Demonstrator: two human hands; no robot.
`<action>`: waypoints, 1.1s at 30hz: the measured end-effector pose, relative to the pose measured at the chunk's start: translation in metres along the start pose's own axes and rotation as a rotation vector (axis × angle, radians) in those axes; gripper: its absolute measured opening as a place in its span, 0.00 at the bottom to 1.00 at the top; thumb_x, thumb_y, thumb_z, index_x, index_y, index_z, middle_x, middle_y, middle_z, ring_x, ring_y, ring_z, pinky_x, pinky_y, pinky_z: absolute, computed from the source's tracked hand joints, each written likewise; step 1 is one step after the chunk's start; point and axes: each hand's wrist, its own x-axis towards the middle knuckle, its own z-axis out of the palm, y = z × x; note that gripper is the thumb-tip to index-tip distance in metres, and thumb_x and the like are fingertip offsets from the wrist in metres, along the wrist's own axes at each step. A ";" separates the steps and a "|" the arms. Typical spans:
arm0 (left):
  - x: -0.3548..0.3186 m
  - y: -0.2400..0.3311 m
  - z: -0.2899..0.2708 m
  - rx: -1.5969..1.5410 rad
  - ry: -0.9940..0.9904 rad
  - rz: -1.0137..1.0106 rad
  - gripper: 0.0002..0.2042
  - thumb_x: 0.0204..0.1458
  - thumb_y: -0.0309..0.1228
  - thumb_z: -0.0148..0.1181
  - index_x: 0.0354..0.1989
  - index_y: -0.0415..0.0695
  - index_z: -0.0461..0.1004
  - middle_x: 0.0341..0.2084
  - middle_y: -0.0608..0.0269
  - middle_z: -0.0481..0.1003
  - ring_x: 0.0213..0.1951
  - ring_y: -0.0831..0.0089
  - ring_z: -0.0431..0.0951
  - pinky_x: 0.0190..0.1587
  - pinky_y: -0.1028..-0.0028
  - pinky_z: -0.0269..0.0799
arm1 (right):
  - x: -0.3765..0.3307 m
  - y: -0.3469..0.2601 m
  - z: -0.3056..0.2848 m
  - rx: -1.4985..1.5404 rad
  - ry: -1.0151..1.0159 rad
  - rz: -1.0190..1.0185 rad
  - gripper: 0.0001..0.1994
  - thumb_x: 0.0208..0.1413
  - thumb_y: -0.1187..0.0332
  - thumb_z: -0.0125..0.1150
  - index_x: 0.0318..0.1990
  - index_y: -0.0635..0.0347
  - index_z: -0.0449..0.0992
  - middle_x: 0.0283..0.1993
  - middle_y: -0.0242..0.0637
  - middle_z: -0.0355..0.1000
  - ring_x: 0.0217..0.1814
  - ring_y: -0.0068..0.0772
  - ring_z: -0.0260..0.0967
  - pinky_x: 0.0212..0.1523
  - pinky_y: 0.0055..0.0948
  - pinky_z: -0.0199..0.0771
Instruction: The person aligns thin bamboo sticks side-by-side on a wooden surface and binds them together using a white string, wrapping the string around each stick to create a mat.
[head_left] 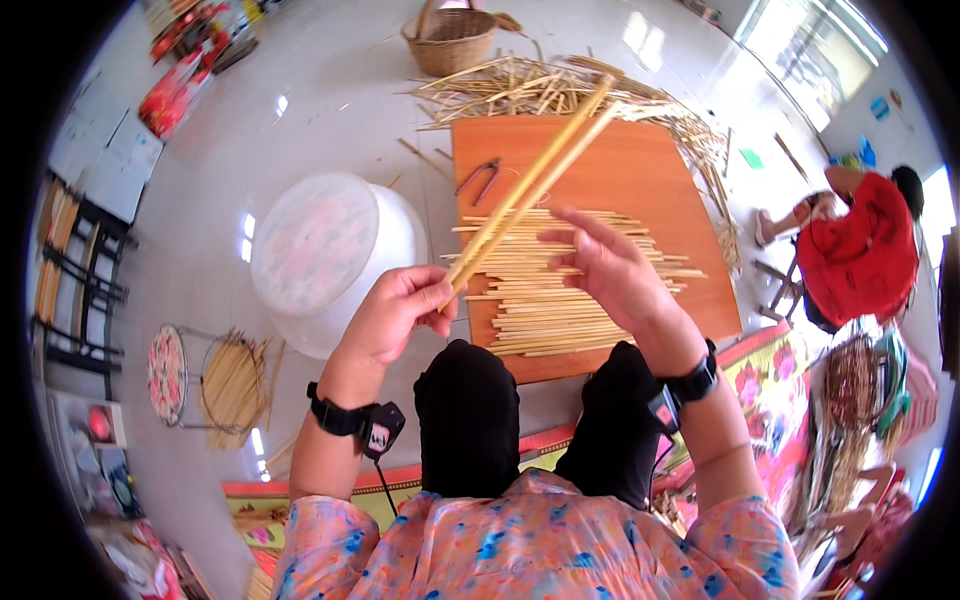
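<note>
On the desk, I see aligned stalks; left hand pinches long stalks, right hand spreads empty; loose heap remains.

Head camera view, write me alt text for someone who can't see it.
A person's left hand holds long straw-coloured stalks slanting up to the right, while the open right hand is above a row of similar stalks on an orange-brown board. Pliers lie on the board, with a loose heap of stalks beyond it.
</note>
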 end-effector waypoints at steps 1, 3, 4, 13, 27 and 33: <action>-0.002 0.003 0.007 0.042 -0.024 -0.021 0.09 0.63 0.31 0.57 0.41 0.37 0.78 0.26 0.65 0.77 0.25 0.79 0.76 0.30 0.79 0.75 | 0.006 0.000 -0.004 0.109 0.011 -0.057 0.25 0.70 0.60 0.53 0.68 0.63 0.62 0.53 0.37 0.75 0.47 0.24 0.72 0.49 0.25 0.73; -0.004 0.008 0.016 0.126 -0.065 -0.058 0.10 0.63 0.30 0.56 0.41 0.34 0.77 0.26 0.64 0.76 0.24 0.78 0.75 0.27 0.78 0.74 | 0.012 -0.006 -0.020 0.253 -0.047 -0.149 0.22 0.69 0.61 0.54 0.65 0.64 0.66 0.51 0.36 0.75 0.45 0.22 0.72 0.48 0.24 0.74; -0.004 0.011 0.019 0.142 -0.096 -0.068 0.11 0.63 0.30 0.57 0.43 0.32 0.77 0.25 0.64 0.76 0.24 0.79 0.75 0.27 0.80 0.74 | 0.014 -0.008 -0.028 0.322 -0.080 -0.197 0.21 0.69 0.61 0.54 0.63 0.65 0.68 0.50 0.36 0.76 0.43 0.21 0.72 0.48 0.24 0.74; 0.004 0.031 0.034 0.167 -0.061 -0.054 0.15 0.62 0.30 0.58 0.52 0.31 0.74 0.26 0.63 0.75 0.23 0.78 0.72 0.26 0.79 0.70 | 0.000 -0.011 -0.062 0.271 0.103 -0.202 0.12 0.68 0.69 0.55 0.51 0.68 0.78 0.39 0.32 0.77 0.35 0.19 0.72 0.44 0.22 0.76; 0.037 0.039 0.043 0.191 0.113 0.266 0.11 0.64 0.32 0.58 0.45 0.35 0.75 0.26 0.60 0.77 0.22 0.77 0.74 0.28 0.79 0.72 | -0.004 -0.003 -0.100 0.371 0.095 -0.164 0.06 0.64 0.70 0.56 0.44 0.61 0.75 0.35 0.31 0.75 0.35 0.24 0.77 0.39 0.24 0.79; 0.039 0.045 0.057 0.353 0.220 0.371 0.13 0.67 0.37 0.54 0.36 0.38 0.74 0.19 0.62 0.73 0.15 0.78 0.69 0.20 0.80 0.67 | -0.003 0.006 -0.108 0.464 0.053 -0.187 0.07 0.67 0.70 0.56 0.47 0.61 0.75 0.36 0.31 0.76 0.36 0.23 0.78 0.41 0.23 0.81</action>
